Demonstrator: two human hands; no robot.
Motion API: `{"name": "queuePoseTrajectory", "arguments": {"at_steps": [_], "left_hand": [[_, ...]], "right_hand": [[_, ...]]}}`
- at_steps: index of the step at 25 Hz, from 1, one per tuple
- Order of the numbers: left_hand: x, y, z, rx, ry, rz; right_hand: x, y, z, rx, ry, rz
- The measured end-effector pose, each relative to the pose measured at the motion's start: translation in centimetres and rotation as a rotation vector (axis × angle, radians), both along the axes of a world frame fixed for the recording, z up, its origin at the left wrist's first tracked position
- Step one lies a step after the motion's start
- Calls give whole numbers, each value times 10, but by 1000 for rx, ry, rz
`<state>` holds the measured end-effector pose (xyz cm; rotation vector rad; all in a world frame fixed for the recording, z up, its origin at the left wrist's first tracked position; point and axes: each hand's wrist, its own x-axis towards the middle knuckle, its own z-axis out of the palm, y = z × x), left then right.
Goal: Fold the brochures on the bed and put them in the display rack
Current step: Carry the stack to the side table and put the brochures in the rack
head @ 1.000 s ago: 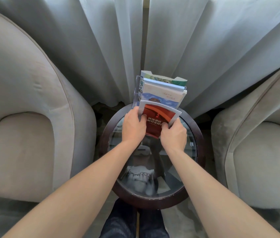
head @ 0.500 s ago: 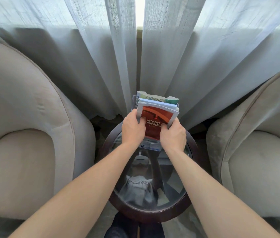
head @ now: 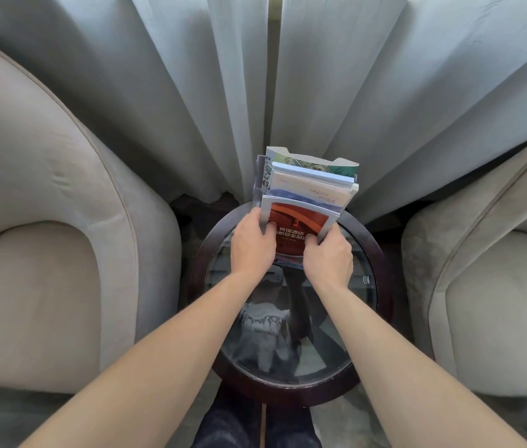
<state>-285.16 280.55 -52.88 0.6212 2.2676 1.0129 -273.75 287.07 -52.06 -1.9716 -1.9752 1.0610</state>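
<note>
head view: seating the red brochure in the front pocket

head view shows my left hand (head: 253, 242) and right hand (head: 328, 257) pinching the lower corners of the red brochure (head: 297, 226), one on each side edge. i grip with both hands so that the folded sheet stays square to the slot and does not skew, in my judgement. the brochure sits in the front pocket of the clear display rack (head: 259, 182), upright and leaning slightly back, with its white chinese lettering facing me.

behind it, a pale blue brochure (head: 307, 194) fills the next tier, and a green printed brochure (head: 314, 164) stands in the rear tier. the stepped tiers keep each cover partly visible.

materials:
- rack: transparent rigid plastic with a curved front lip.
- brochures: glossy paper, flat, sharp-edged.
- round side table (head: 381, 270): dark wood rim, reflective glass top.
- armchairs: beige soft upholstery; left armchair (head: 45, 221) and right armchair (head: 498, 286) flank the table.
- sheer curtains (head: 158, 92): grey, hanging in folds behind.

the bed is not in view.
</note>
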Motion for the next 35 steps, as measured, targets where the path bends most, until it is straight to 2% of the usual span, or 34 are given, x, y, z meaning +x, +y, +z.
{"name": "queuePoseTrajectory", "arguments": {"at_steps": [5,10,19,35], "left_hand": [[0,-1,-5,-20,55,-24],[2,-5,5,-4,83,81],[22,-19,11,72,-77,21],[21,-12,4,63,-62,78]], "right_hand": [[2,-2,-4,-2,-4,-36],[5,-4,3,56,41,-76],[8,-19,9,10,206,-104],[11,-18,8,-3,249,-87]]}}
